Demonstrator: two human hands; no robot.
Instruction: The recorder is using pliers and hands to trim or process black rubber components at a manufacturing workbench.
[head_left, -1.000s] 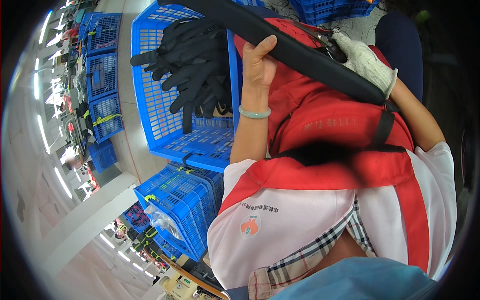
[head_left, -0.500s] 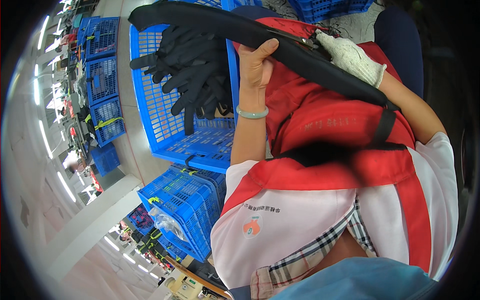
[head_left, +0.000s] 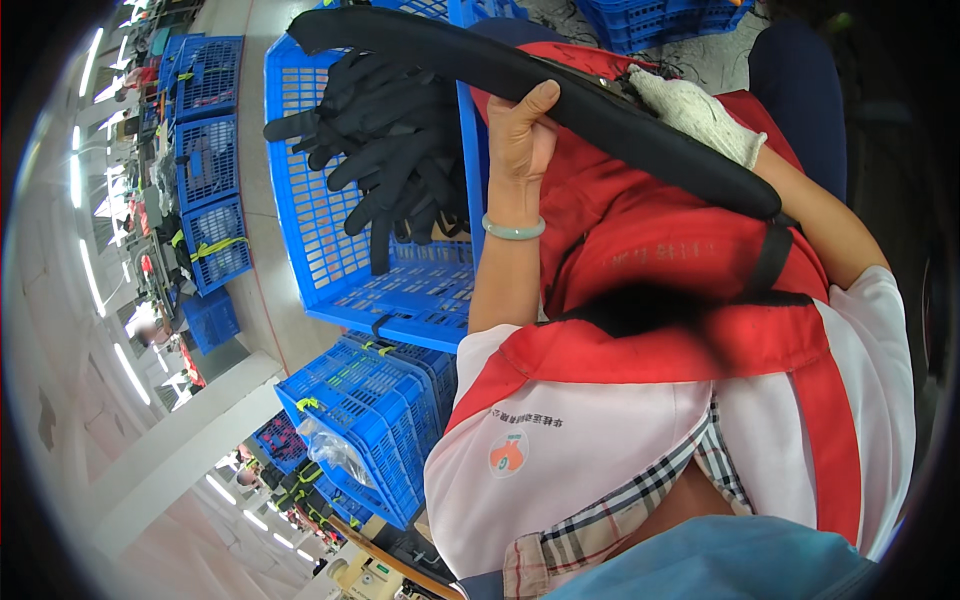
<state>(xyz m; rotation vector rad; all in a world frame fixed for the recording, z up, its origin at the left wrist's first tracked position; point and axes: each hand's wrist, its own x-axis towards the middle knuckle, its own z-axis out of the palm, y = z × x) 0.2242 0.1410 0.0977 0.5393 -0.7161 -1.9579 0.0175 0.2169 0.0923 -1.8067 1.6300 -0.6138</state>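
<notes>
A long black padded strip [head_left: 640, 135] lies slantwise across my lap, its far-left end reaching over a blue crate. My left hand [head_left: 520, 130] grips it near the middle, thumb on top and the other fingers beneath. A white knit glove covers my right hand [head_left: 690, 110], which is closed beside the strip's far edge. Between glove and strip shows a piece of small metal snips [head_left: 612, 86], mostly hidden. The red apron [head_left: 640, 215] is spread under the strip.
To the left, the blue plastic crate [head_left: 320, 220] holds a heap of similar black strips [head_left: 400, 150]. More blue crates [head_left: 370, 410] are stacked nearer on the left, others [head_left: 208, 160] stand farther off. Another blue crate [head_left: 660, 22] is at the far side, with dark scraps on the floor.
My left hand and the strip have shifted slightly to the right. The gloved right hand has moved a little to the left, and less of the metal shows.
</notes>
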